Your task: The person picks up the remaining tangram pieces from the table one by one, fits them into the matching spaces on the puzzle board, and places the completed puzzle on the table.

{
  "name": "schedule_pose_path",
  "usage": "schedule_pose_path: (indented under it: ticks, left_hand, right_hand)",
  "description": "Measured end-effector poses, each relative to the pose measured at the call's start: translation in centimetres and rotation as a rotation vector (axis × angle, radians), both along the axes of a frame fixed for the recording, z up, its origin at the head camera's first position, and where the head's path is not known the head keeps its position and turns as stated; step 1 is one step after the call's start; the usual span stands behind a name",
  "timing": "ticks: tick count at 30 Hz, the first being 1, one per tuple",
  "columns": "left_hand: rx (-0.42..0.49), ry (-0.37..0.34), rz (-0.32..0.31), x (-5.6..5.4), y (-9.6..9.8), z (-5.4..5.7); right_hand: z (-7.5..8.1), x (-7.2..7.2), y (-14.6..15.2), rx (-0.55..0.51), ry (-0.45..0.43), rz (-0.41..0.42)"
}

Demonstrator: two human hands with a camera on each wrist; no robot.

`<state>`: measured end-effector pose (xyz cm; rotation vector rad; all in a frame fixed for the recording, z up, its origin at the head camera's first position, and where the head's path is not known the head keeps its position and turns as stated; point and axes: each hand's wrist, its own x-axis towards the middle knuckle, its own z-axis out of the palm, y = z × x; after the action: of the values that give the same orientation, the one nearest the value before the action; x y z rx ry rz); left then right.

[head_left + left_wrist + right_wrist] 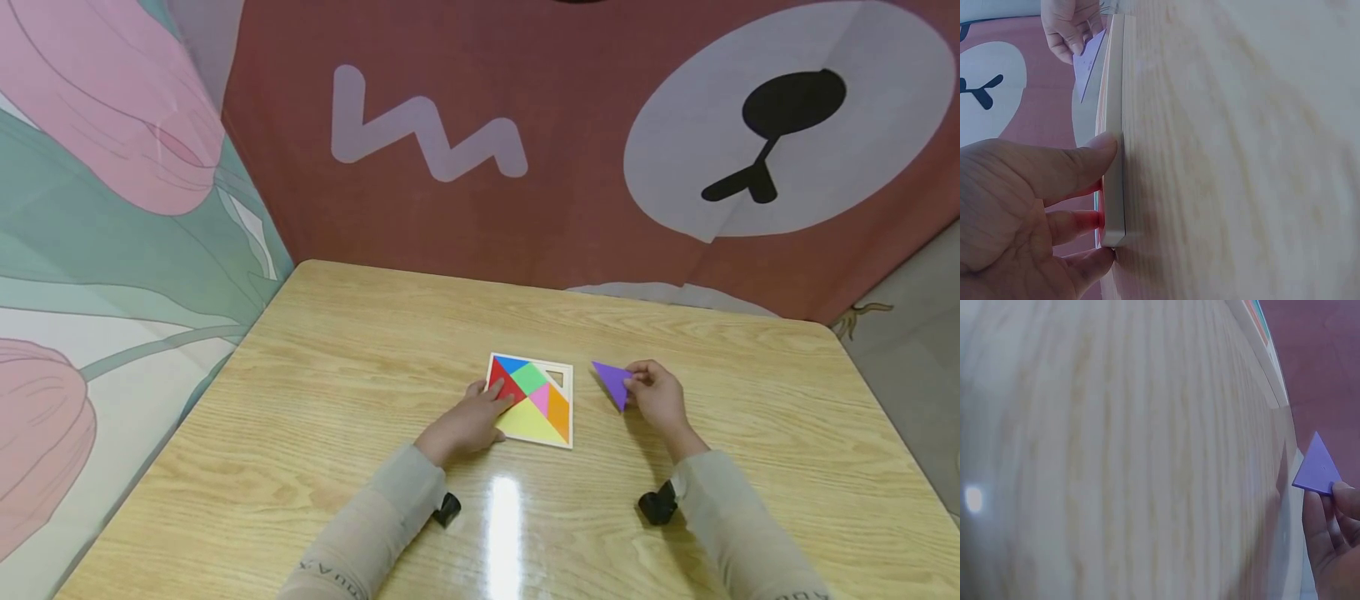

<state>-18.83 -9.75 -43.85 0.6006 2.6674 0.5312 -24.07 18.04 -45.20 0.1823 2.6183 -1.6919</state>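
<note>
A square tangram tray (534, 443) with a pale rim lies flat on the table, holding red, blue, green, pink, orange and yellow pieces. Its upper right corner shows bare white and a small triangular opening. My left hand (470, 423) holds the tray at its left side; two fingers lie over the red piece (516, 393). In the left wrist view, the thumb (1100, 153) presses against the tray's side wall (1114, 206). To the right of the tray, my right hand (660, 402) pinches a purple triangle (612, 382) by one edge, raised above the tabletop.
The wood-grain table (360, 375) runs back to a reddish-brown printed cloth (450, 225). Another cloth with flowers (135, 250) hangs along the left edge. Black wrist devices (657, 505) sit beneath both sleeves. Light glares off the table near its front.
</note>
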Motion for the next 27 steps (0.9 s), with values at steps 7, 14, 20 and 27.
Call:
schedule_pose_path:
  ticks: [7, 14, 20, 27]
  left_hand:
    - [-0.001, 0.003, 0.0, 0.0, 0.0, 0.0]
    - [0.005, -0.006, 0.002, 0.0, 0.0, -0.1]
    - [0.01, -0.012, 0.009, 0.0, 0.0, -0.2]
    - [0.015, -0.005, 0.006, 0.0, -0.1, -0.1]
  right_hand:
    - [-0.1, 0.1, -0.4, -0.02, 0.001, 0.009]
    - [-0.1, 0.1, -0.9, -0.045, -0.008, 0.014]
    - [-0.2, 0.1, -1.2, -0.059, -0.019, 0.021]
    - [-0.1, 0.2, -1.6, -0.106, -0.031, 0.02]
